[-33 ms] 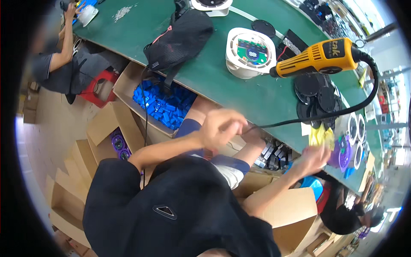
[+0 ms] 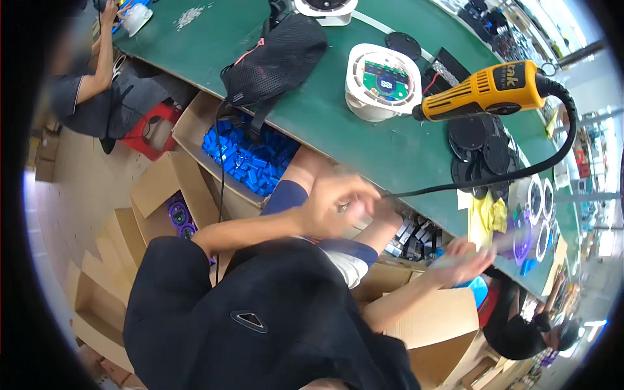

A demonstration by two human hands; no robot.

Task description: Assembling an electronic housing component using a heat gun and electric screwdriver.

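Note:
In front of my lap, my left hand (image 2: 341,205) is raised with its fingers curled in; a small dark speck shows at the palm, too blurred to name. My right hand (image 2: 465,263), apart from it beside the table's front edge, is also curled. A pale, smeared shape shows at its fingers; its kind cannot be made out. A yellow-and-black corded power tool (image 2: 484,91) hangs over the table, its black cord (image 2: 481,181) looping down close to my left hand. Behind the tool's tip stands a white round-cornered housing (image 2: 383,107) with a green circuit board (image 2: 387,81) inside.
The green table (image 2: 409,143) carries a black mesh bag (image 2: 276,62), black round covers (image 2: 478,146), a yellow cloth (image 2: 484,214) and a purple part (image 2: 522,237). Below it sits a carton of blue blocks (image 2: 244,159). An open carton (image 2: 442,318) stands under my right forearm. Other people sit left and right.
My right hand has shifted slightly left and down, with the pale smear now showing at its fingers. My left hand has moved a little and blurs more.

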